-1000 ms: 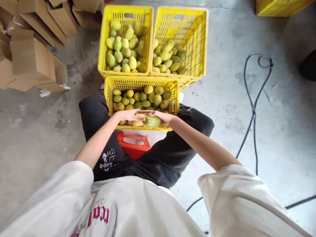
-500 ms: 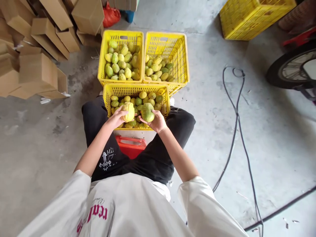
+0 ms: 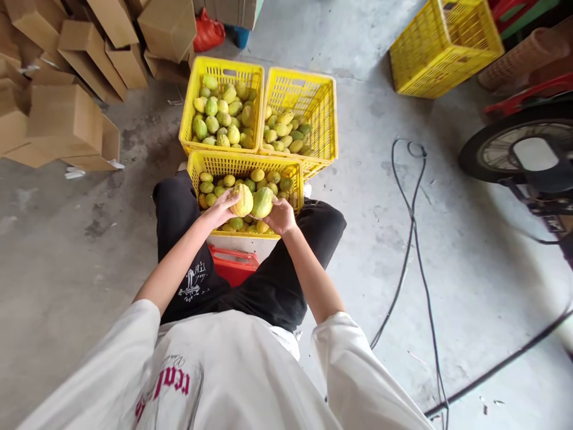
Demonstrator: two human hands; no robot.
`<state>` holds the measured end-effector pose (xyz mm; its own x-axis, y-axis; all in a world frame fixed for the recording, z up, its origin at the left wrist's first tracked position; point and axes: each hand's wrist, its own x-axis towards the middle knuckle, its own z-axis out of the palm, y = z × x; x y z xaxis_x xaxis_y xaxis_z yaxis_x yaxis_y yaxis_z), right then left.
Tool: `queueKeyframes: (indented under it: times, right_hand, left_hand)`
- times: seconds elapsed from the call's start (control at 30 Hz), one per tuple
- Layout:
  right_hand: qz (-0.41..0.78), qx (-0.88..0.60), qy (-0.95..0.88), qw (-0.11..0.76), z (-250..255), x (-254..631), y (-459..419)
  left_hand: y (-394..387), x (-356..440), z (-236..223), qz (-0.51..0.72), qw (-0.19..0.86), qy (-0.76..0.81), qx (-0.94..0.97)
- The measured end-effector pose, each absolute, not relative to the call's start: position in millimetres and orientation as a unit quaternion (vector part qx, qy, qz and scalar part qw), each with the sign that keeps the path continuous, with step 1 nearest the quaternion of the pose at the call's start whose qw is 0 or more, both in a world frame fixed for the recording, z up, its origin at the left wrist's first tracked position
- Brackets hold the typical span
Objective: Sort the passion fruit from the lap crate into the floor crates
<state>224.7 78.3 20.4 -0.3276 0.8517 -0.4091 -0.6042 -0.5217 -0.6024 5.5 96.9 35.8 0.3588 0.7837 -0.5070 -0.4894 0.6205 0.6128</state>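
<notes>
My left hand [image 3: 222,208] is wrapped round a yellow, ribbed melon-like fruit [image 3: 242,200]. A greener melon [image 3: 262,202] is held in my right hand [image 3: 281,216], its side close against or touching the yellow one. Both fruits are above the near yellow crate [image 3: 244,158], which sits between my knees. Inside that crate lie several smaller yellow and green fruits [image 3: 257,175], partly hidden by my hands.
Behind stand two more yellow crates, the left one [image 3: 183,116] fuller of fruit than the right one [image 3: 333,119]. Cardboard boxes [image 3: 67,122] are piled at left. A red stool [image 3: 233,269] shows beneath me. Black cable [image 3: 414,221] and a wheel [image 3: 505,146] are at right.
My hands were together low over the near crate's front edge; they came up and apart, each with a melon. Since then the two melons have been brought side by side. My view has shifted right.
</notes>
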Motion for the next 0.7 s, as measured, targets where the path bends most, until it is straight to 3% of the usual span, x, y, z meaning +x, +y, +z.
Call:
queueKeyframes:
  times: [0.23, 0.47, 0.7]
  right_hand:
    - [0.782, -0.394, -0.236, 0.422, 25, 220, 68]
    - [0.753, -0.404, -0.257, 0.451, 34, 221, 54]
    - [0.799, -0.361, -0.217, 0.429, 33, 238, 49]
  left_hand:
    - [96, 7, 50, 0.415, 0.781, 0.425, 0.193]
    - [82, 11, 60, 0.382, 0.824, 0.394, 0.138]
    - [71, 0, 57, 0.379, 0.796, 0.396, 0.256]
